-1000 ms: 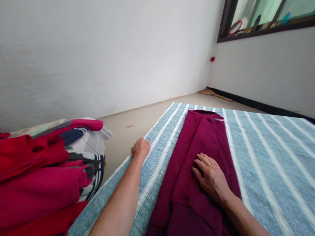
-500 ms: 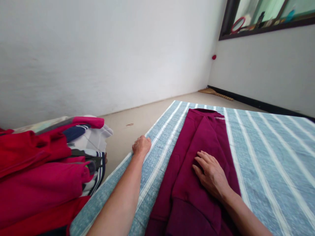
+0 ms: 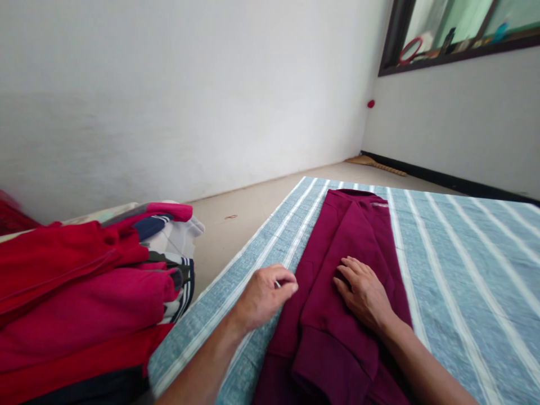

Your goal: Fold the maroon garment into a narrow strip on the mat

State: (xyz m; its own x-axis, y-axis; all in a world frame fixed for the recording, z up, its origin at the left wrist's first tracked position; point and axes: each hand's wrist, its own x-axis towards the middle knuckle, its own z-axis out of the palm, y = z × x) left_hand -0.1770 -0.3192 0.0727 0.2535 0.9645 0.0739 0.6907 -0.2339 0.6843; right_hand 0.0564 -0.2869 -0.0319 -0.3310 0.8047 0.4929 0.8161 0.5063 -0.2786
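A maroon sweatshirt lies folded lengthwise on a bed covered with a blue-and-white striped sheet. A sleeve lies along it, with its cuff toward me. My right hand rests palm down on the sweatshirt, fingers stretched out and holding nothing. At the sweatshirt's left edge is my left hand. Its fingers are curled and the thumb comes close to the index finger, with a small gap behind the tips; no cloth shows between them. Whether it touches the garment I cannot tell.
A pile of clothes, mostly red and pink, stands to the left of the bed. A small loop and a straw broom lie on the floor. The window sill holds a red-rimmed mirror and bottles.
My left hand has come from the bed's left edge rightward and nearer to me, to the sweatshirt's side. My right hand stays on the sweatshirt. The view has shifted slightly left.
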